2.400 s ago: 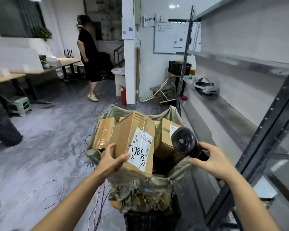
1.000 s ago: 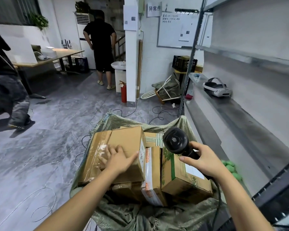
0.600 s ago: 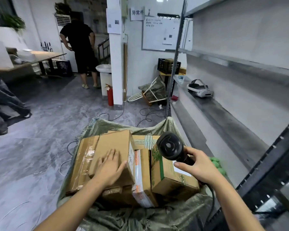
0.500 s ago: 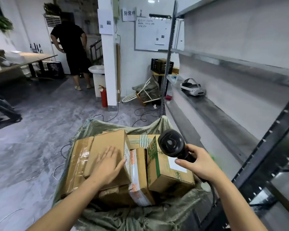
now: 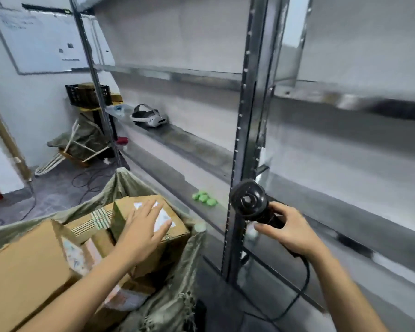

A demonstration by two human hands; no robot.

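A green woven sack [image 5: 120, 185] holds several cardboard boxes. My left hand [image 5: 141, 230] lies flat with straight fingers on the top of the rightmost box [image 5: 175, 232], partly covering its white label. My right hand [image 5: 289, 232] grips the handle of a black corded barcode scanner [image 5: 249, 201], whose round head sits in front of the shelf's upright post [image 5: 249, 130]. A bigger box [image 5: 27, 269] fills the sack's near left.
A grey metal shelving rack [image 5: 321, 212] runs along the right. On its shelf lie a white headset [image 5: 150, 116] and small green objects [image 5: 204, 198]. A black crate [image 5: 86, 94], a folded sack frame [image 5: 79, 142] and floor cables [image 5: 86, 178] are behind.
My view has swung right toward the rack. My left hand left the middle box and now rests on the rightmost box. My right hand carried the scanner to the right, in front of the post.
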